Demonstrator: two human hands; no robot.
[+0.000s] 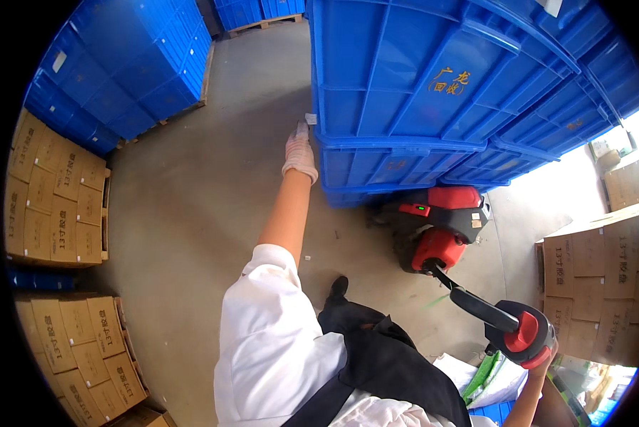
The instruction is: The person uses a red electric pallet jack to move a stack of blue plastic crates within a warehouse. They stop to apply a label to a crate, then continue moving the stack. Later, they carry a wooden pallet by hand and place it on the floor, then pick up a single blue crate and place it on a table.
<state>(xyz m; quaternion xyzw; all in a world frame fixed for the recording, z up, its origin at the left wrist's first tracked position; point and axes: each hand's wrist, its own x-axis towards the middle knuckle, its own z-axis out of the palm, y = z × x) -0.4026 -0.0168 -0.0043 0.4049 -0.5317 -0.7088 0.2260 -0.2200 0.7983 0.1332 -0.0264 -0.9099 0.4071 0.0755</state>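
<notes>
My left hand [300,153], in a pale striped glove, reaches out with its fingers stretched upward. Its fingertips are at a small white tag [311,119] by the side edge of a stacked blue plastic crate [397,85]; whether they touch the tag is hard to see. At the lower right my right hand [545,364] is on the handle [522,333] of a red and black electric pallet truck [440,245]. Most of its fingers are hidden behind the handle head. The truck's body stands against the foot of the crate stack.
More blue crates [131,64] stand on a pallet at the far left. Stacked brown cartons [56,192] line the left side, with another carton stack [600,274] on the right. White and green sacks [486,377] lie beside me. Grey concrete floor [184,213] runs between the stacks.
</notes>
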